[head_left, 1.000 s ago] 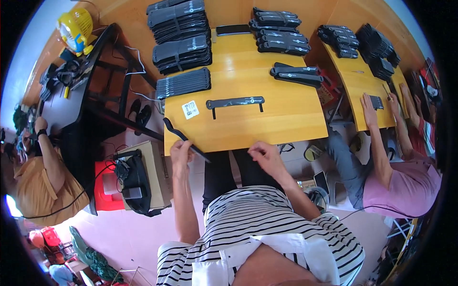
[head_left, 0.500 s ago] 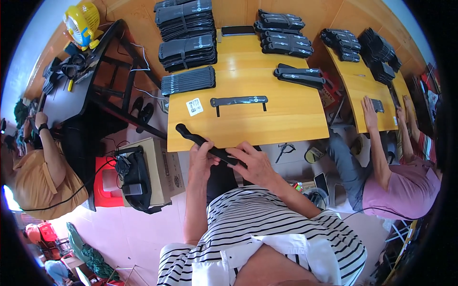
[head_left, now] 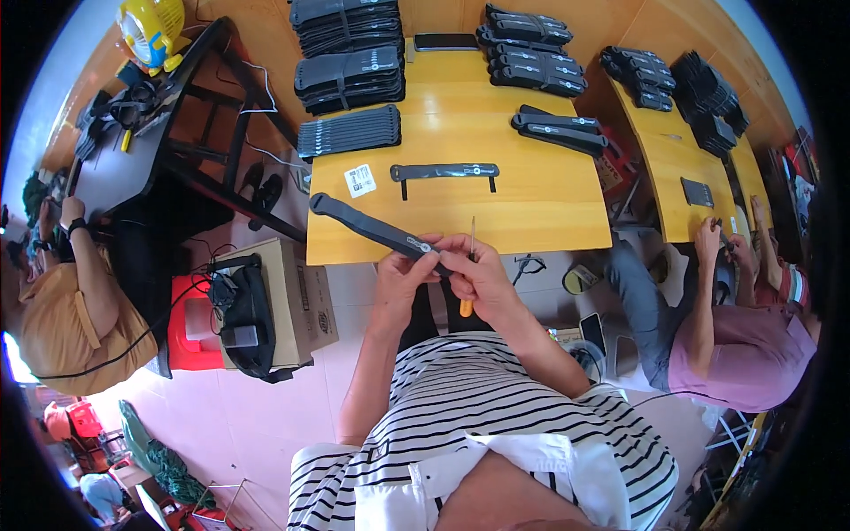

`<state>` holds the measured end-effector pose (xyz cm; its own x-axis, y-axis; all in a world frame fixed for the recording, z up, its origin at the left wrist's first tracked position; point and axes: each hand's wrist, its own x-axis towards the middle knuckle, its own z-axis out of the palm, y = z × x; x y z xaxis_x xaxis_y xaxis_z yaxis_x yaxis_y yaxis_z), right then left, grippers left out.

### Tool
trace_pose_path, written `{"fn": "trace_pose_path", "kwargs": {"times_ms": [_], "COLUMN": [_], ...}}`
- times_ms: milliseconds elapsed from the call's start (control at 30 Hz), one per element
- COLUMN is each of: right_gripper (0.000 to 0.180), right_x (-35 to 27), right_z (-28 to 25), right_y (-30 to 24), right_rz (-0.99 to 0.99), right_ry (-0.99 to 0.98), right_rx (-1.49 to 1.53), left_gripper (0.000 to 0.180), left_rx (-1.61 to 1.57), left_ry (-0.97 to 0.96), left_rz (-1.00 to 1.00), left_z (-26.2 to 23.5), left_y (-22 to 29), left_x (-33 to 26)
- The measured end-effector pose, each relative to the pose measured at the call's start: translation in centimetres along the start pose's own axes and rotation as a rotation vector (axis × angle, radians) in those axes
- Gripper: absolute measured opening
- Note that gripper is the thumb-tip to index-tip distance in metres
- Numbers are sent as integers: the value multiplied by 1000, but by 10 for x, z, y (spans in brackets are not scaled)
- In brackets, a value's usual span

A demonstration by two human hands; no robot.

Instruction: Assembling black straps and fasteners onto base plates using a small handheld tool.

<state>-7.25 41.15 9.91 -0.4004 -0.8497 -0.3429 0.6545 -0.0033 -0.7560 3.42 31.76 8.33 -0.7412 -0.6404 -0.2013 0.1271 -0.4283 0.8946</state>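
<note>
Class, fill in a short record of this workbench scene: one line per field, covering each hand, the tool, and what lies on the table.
left hand: grips long black strap
right hand: holds strap's near end and a screwdriver
screwdriver: orange handle down, thin shaft up
table: yellow wood
on table: one flat black strap piece, white label, stacks of black straps
beside: person in pink shirt at the next table

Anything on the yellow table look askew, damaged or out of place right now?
Nothing stands out. The black strap-like pieces lie in tidy stacks along the far edge of the yellow table; one piece lies flat alone beside a small white label. The left hand holds another black piece; the right hand holds an orange-handled tool.
</note>
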Motion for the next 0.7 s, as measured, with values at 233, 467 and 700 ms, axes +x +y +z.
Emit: {"fn": "trace_pose_path", "kwargs": {"times_ms": [233, 467, 700], "right_gripper": [23, 27, 36], "right_x": [-17, -37, -37], "right_z": [-4, 3, 16], "right_y": [-22, -37, -40], "right_rz": [-181, -323, -361], "right_ry": [-2, -84, -92], "right_rx": [-226, -726, -881], "left_gripper": [22, 21, 18], "left_rx": [-289, -307, -238], "left_ry": [82, 17, 52], "left_rz": [9, 82, 118], "left_z": [-11, 3, 10], "left_y": [8, 30, 32], "left_x": [4, -8, -11]}}
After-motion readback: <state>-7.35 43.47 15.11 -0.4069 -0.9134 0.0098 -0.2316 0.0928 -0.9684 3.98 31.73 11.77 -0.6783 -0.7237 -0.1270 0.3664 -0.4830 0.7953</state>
